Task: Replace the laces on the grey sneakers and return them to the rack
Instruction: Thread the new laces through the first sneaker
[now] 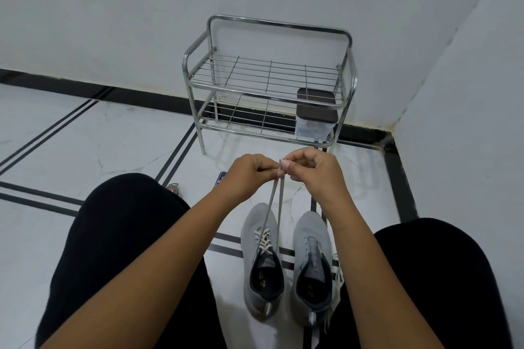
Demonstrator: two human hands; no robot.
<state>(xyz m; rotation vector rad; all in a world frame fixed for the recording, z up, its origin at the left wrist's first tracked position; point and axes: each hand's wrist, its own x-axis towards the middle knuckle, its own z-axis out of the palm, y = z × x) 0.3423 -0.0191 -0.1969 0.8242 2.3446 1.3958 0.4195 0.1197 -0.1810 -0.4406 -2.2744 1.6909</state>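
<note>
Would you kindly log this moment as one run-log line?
left hand: pinches lace end | right hand: pinches other end | lace ends: held up | left sneaker: laced | right sneaker: unlaced | rack: no sneakers

White marble floor, black inlay lines; on it: two grey sneakers side by side, steel rack at wall

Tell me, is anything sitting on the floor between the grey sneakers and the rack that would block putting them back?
Nothing visible does. The floor between the grey sneakers and the rack shows bare tile. The top shelf holds nothing; a dark-lidded container fills only the lower shelf's right end. Both hands hold the lace ends above that gap.
</note>
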